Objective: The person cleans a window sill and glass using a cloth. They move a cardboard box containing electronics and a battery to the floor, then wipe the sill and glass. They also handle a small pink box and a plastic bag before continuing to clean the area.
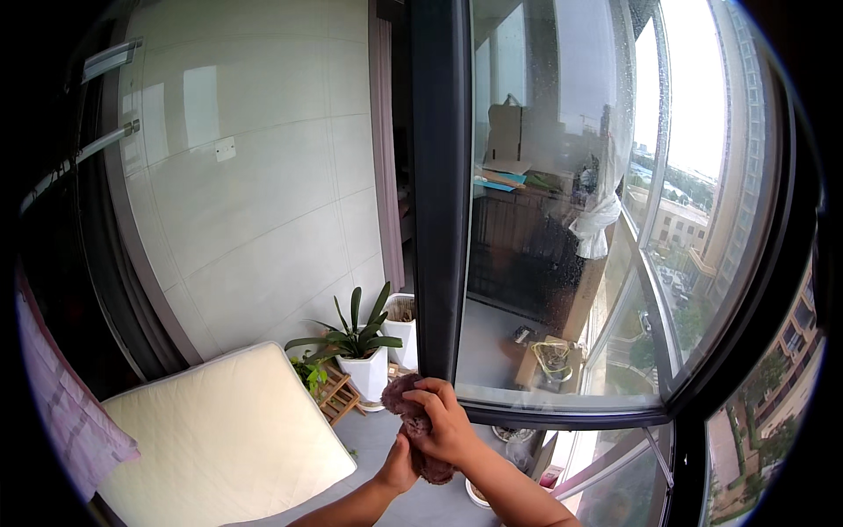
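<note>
A fluffy brown cloth (436, 471) is bunched up between my two hands, just below the lower corner of an open window sash (439, 263). My right hand (446, 429) wraps over the cloth from the right, fingers curled round its upper part. From below left, my left hand (399, 465) grips it with the thumb pointing up. The fingers of that hand are partly hidden behind the cloth. The sash has a thick dark frame, and its glass (544, 290) carries small spots and reflections.
A cream mattress (228, 439) leans at the lower left beside a pink-striped fabric (66, 386). Potted plants in white pots (364, 373) stand by the tiled wall, with a wooden slatted stand (338, 397). A metal stay (659, 457) joins the sash to the window frame at right.
</note>
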A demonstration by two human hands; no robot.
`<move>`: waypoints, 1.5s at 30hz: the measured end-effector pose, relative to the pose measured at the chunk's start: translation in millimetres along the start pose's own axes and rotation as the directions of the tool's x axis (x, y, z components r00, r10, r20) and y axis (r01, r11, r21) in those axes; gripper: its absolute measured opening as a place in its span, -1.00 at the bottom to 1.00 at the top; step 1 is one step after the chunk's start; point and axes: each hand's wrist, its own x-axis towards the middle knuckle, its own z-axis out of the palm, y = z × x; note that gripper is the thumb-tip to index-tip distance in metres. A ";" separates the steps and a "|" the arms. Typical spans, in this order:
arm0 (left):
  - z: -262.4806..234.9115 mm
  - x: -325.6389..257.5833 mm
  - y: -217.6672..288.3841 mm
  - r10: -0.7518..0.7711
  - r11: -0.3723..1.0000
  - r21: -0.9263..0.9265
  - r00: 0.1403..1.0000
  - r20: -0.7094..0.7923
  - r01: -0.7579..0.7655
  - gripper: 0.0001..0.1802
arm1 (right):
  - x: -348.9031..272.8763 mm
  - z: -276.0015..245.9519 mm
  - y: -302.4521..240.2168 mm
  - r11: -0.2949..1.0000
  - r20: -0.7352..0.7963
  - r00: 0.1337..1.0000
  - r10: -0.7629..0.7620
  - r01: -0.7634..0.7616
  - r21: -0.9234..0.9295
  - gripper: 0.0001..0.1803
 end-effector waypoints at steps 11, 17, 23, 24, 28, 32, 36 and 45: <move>-59.2 61.6 81.7 0.074 0.966 -0.226 0.969 -0.237 -0.129 -0.52 | -8.9 -4.5 10.9 0.971 -0.476 0.877 -0.071 -0.048 -0.232 -0.62; -117.7 106.3 86.3 -0.008 0.962 -0.270 0.977 -0.212 -0.051 -0.57 | -8.7 28.0 39.2 0.763 -0.421 0.879 -0.224 -0.111 -0.637 -0.49; -165.0 149.7 70.6 -0.230 0.944 -0.232 0.972 0.040 0.233 -0.51 | -0.2 66.4 61.8 0.731 -0.477 0.846 -0.239 -0.168 -0.662 -0.30; -159.4 159.5 69.6 -0.242 0.954 -0.166 0.969 0.054 0.248 -0.49 | 4.4 68.6 61.3 0.713 -0.479 0.842 -0.248 -0.176 -0.679 -0.29; -137.0 196.3 39.8 -0.093 0.994 0.076 0.971 0.221 0.078 -0.45 | -13.8 69.8 66.6 0.453 -0.475 0.863 -0.171 -0.359 -0.816 -0.30; -141.2 211.0 11.4 0.101 0.955 0.187 0.847 0.522 -0.230 -0.59 | -10.4 67.8 52.1 0.335 -0.480 0.875 -0.057 -0.436 -0.835 -0.29; -188.1 212.5 -17.3 -0.054 0.970 0.229 0.839 0.541 -0.085 -0.67 | -11.6 73.7 45.3 0.244 -0.553 0.832 -0.035 -0.529 -0.813 -0.29; -82.9 284.2 -43.8 0.003 0.961 -0.159 0.562 0.827 0.228 -0.66 | 10.6 85.4 47.9 -0.026 -0.698 0.713 -0.067 -0.701 -0.713 -0.29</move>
